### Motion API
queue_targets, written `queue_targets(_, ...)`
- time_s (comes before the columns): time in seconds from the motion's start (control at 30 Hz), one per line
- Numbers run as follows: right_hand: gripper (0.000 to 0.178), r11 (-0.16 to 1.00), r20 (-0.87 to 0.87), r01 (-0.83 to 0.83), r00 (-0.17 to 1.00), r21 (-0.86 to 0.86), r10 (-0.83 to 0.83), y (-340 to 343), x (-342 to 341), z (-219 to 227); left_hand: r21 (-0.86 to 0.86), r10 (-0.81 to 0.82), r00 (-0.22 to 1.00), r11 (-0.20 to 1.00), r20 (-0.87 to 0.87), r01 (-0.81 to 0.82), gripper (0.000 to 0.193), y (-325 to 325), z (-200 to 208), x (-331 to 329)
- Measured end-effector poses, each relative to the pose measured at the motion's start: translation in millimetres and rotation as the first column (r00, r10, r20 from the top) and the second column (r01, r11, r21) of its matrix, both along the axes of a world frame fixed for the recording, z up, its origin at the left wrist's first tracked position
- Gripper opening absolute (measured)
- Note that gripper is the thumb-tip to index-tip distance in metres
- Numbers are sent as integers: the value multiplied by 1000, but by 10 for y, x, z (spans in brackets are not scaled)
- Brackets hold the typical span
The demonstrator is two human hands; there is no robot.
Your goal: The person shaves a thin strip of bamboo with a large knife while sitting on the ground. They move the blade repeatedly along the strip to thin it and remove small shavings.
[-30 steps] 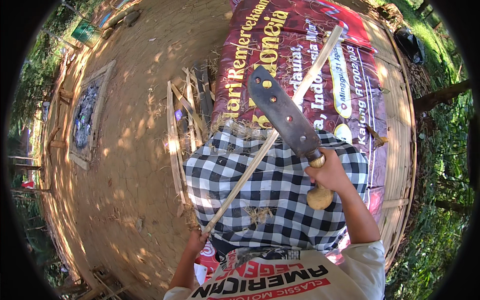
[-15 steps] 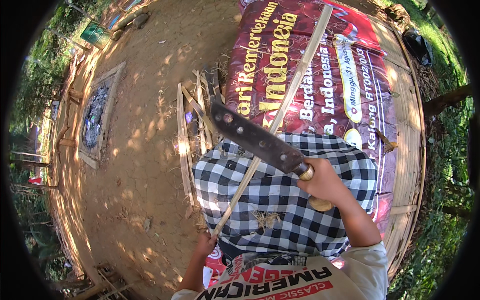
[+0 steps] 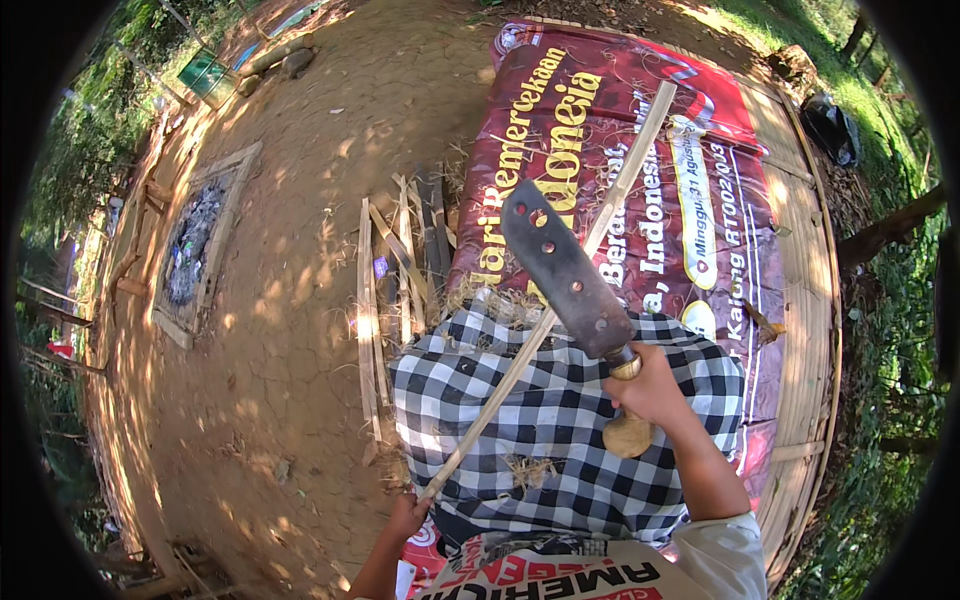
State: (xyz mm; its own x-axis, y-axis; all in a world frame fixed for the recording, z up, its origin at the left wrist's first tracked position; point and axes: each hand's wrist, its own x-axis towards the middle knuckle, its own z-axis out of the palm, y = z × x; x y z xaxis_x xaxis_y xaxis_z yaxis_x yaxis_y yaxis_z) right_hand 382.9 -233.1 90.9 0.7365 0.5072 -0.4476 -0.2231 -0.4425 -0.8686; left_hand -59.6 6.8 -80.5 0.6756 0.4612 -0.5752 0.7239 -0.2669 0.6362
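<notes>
Now, right of centre low in the frame, the right hand (image 3: 648, 384) is wrapped firmly round the handle of a big knife (image 3: 568, 268), a pale bulbous butt showing below the fist. What a blade: dark, broad, dotted with round holes, slanting toward the upper left and square across the middle of the picture!

Behind it runs the wooden strip (image 3: 518, 362), long and pale, climbing from lower left to upper right. Whether steel touches wood, you cannot tell from this angle. Down at the lower left of centre, the left hand (image 3: 408, 515) is closed around the strip's near end.

Beneath it all, a black-and-white checked cloth (image 3: 570, 400) covers the lap, a tuft of shavings (image 3: 530, 470) sitting on it. Up top, a maroon banner (image 3: 625, 140) lies over the slatted surface (image 3: 800, 370), curls scattered across it. Left of centre, more strips (image 3: 368, 330) lie on bare ground (image 3: 290, 220), and at upper left stands a green drum (image 3: 207, 80).
</notes>
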Motion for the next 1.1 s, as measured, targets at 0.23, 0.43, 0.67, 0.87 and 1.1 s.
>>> queue_targets(0.23,31,932,264,-258,909,-256,324,28,-78,50,16,47,999,999,-23,-47,49,-11,81,0)
queue_targets(0.43,37,953,322,-230,903,-199,285,-33,-355,-265,-59,153,987,986,-48,-155,48,-50,-36,-21)
queue_targets(0.67,32,991,9,-84,996,-102,86,26,-313,-111,4,-7,1000,1000,18,7,42,-44,39,89)
queue_targets(0.87,31,929,267,-305,896,-210,355,-14,-263,17,-2,83,996,997,-25,-83,46,-20,70,68)
queue_targets(1.1,29,936,184,-297,926,-187,330,9,-481,-172,8,58,998,998,-17,-58,48,-16,-97,-57)
